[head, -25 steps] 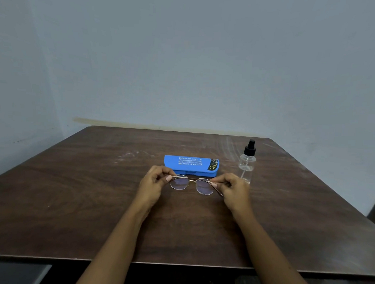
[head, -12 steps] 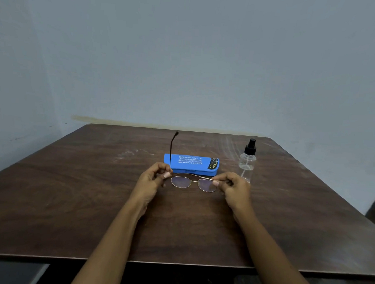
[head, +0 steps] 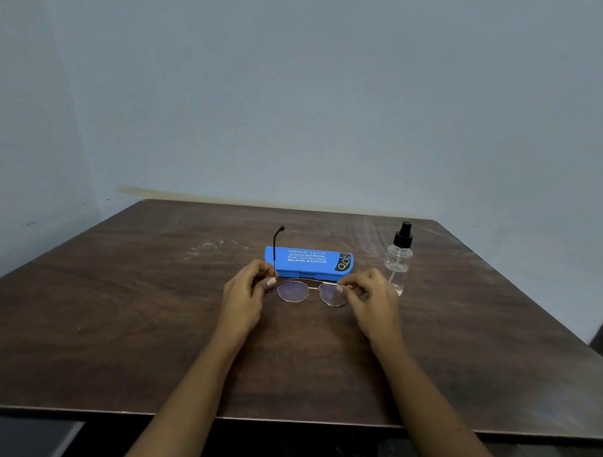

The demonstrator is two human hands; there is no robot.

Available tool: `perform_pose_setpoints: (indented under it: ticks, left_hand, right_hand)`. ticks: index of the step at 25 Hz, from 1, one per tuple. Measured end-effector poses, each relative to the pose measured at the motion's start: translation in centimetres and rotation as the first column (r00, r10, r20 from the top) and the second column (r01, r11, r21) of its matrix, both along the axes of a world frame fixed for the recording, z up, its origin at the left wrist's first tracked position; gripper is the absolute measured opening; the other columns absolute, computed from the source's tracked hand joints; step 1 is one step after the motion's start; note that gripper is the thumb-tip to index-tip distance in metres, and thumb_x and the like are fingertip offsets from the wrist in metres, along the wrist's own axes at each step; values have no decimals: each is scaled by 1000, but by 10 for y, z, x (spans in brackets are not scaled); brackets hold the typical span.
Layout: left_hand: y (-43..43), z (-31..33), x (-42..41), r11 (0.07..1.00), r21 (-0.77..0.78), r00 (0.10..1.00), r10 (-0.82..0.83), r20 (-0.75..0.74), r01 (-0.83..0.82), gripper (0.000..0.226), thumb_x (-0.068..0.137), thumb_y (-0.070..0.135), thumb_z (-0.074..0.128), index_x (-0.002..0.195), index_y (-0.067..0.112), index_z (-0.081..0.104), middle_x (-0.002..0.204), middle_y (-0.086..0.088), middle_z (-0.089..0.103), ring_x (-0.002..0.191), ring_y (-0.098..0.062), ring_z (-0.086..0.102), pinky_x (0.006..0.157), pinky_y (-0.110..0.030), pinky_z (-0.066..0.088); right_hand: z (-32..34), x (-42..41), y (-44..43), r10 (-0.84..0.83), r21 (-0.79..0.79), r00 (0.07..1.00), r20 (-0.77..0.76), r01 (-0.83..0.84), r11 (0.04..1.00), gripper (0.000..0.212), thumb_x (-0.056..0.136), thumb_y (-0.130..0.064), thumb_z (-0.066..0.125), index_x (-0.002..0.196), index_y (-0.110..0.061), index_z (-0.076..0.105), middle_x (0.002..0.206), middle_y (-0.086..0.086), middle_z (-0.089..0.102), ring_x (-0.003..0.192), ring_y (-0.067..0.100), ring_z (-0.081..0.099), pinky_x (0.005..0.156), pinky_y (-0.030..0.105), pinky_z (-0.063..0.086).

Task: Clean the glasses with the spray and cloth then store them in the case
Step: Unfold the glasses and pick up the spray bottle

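Single head view, forward and down, wide angle.
Camera sits above the near edge of the table (head: 119,324), facing the far wall (head: 298,91); both forearms enter from the bottom, left hand (head: 245,294) and right hand (head: 374,301) mid-frame, fairly near. Edges bend, probably lens distortion. No second view, so nothing is shared.

A second ago both arms of the glasses (head: 311,292) lie folded behind the lenses. Now the arm at the left hand (head: 245,294) stands swung out, pointing away across the blue case (head: 309,262). The lenses sit a little flatter, nearer the table (head: 119,307).
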State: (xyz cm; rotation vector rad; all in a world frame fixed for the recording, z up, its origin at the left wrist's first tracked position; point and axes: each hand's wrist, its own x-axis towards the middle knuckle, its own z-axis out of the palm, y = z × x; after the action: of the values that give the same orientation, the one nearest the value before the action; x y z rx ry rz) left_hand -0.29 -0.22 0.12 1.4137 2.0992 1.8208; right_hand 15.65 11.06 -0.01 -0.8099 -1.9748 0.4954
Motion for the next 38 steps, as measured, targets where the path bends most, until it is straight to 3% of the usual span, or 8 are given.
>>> perform_pose_setpoints:
  ticks: [4,8,14,17,22,27,31,38]
  left_hand:
    - [0,-1,-2,1000,-21,1000,20,-21,-20,12,85,-4,52,84,6,59,87,-9,65,77,-13,58,60,-2,41]
    - [0,-1,-2,1000,-30,1000,9,20,-9,14,86,-2,52,81,11,56,81,-2,63,73,-12,58,59,-4,42]
    - [-1,0,-1,1000,-22,999,20,44,-19,17,85,-2,53,78,14,54,78,-2,62,70,-10,58,60,-7,43]
    - [-1,-1,-2,999,-15,998,41,46,-41,16,85,-2,52,79,13,54,83,-7,64,77,-20,60,65,-17,43]
    - [1,-3,-3,999,21,999,27,32,-28,10,81,-3,59,88,4,59,88,-7,63,76,-14,57,61,0,40]
    - [1,-2,-2,996,50,991,76,-108,-71,7,77,-4,63,82,1,62,79,-5,62,69,-15,55,61,-3,37]
    - [1,-5,-5,989,88,981,132,-142,-121,12,76,-4,62,71,5,59,72,-2,63,67,-19,57,60,-7,36]
    - [11,-5,-12,996,69,971,75,-227,-61,16,74,-7,65,68,6,57,63,6,59,66,10,55,60,-1,37]
  right_hand:
    - [-1,-2,-3,-38,53,997,65,34,998,5,80,-3,63,81,-4,68,81,6,51,77,18,49,61,28,37]
    - [-4,-2,-4,-69,55,996,61,66,996,7,82,-5,58,80,-9,62,83,7,57,74,17,49,58,28,33]
    - [-2,1,2,-32,-141,990,-137,12,990,14,85,1,55,76,-10,58,58,-9,52,66,18,51,61,27,36]
    - [-3,0,2,2,-153,989,-150,-25,988,11,84,2,56,78,-7,60,66,2,60,71,22,56,66,30,41]
    - [-3,-1,5,20,-219,978,-206,-66,974,5,84,2,57,84,-3,60,75,11,64,70,25,60,70,34,48]
    - [-2,-1,2,53,-273,948,-315,-144,951,22,85,5,56,78,-16,55,77,4,62,60,12,61,59,15,48]
    - [0,-2,1,74,-280,938,-339,-175,944,38,84,6,55,70,-29,53,84,7,64,63,21,61,64,29,48]
    - [-4,-2,5,35,-305,933,-358,-152,940,33,83,6,55,73,-25,57,87,9,65,69,20,61,62,24,45]
